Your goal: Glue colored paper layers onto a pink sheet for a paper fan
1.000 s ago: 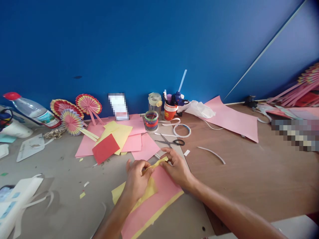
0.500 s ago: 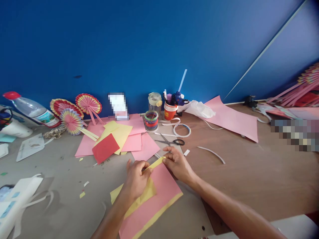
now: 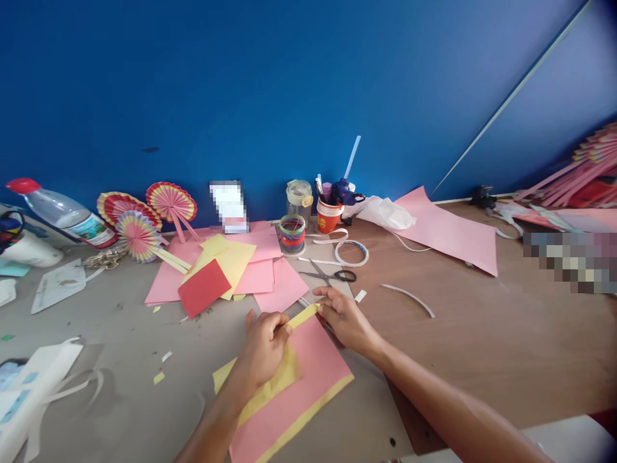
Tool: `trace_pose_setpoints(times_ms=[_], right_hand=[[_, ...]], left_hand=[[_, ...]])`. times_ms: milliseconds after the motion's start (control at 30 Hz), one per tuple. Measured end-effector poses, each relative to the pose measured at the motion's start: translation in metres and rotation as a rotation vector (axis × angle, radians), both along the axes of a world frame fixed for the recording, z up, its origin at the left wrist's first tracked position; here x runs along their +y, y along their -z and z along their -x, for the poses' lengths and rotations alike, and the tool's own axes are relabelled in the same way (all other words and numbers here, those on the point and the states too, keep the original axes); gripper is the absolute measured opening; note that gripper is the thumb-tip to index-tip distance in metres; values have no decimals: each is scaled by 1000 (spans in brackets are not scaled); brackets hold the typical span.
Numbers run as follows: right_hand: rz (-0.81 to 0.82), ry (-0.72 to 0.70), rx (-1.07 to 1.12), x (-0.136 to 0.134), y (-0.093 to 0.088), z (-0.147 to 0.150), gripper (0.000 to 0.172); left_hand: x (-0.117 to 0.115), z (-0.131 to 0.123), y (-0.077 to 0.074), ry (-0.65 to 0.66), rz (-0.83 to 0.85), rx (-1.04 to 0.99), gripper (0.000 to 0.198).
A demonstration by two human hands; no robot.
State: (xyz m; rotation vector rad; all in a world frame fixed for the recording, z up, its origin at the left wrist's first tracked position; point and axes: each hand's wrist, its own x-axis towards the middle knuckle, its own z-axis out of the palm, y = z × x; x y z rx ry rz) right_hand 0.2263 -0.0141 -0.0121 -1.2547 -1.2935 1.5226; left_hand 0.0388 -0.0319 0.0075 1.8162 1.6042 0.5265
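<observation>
Pink sheet [image 3: 321,366] nearest on table [image 3: 144,360], yellow strip [image 3: 303,316] along its far edge pinched btwn thumb & fingers of nearly closed L hand [image 3: 265,344] and R hand [image 3: 348,323], scissors [image 3: 346,276] just past, then red cup [image 3: 328,220] nr blue wall [image 3: 308,83].

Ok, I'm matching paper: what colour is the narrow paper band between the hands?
Yellow; the narrow paper band shows best in the head view.

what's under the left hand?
Yellow paper and a pink sheet show beside and below the left hand. Whatever lies directly beneath it is covered, so can't tell.
</observation>
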Motion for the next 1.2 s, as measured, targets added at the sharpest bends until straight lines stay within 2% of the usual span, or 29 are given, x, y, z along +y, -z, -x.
trace_pose_setpoints(times_ms=[200, 400, 533, 800, 900, 1000, 1067, 1200], right_hand=[[-10, -3, -31, 3, 0, -4, 35], [-61, 104, 86, 7, -1, -11, 47], [-94, 68, 61, 6, 4, -6, 50], [-96, 140, -1, 9, 9, -1, 30], [-157, 169, -28, 12, 7, -6, 27], [-232, 220, -76, 12, 5, -11, 28], [-253, 190, -90, 11, 2, -12, 32], [-289, 7, -125, 8, -3, -13, 40]], left_hand=[[0, 1, -2, -4, 10, 11, 20], [3, 5, 0, -43, 21, -22, 24], [3, 6, -1, -42, 46, -31, 26], [4, 4, -3, -27, 81, -44, 24], [4, 5, -3, -38, 65, -67, 23], [5, 6, -4, -105, 83, -162, 23], [5, 7, -4, -166, 115, -240, 24], [6, 12, -4, -246, 125, -330, 26]])
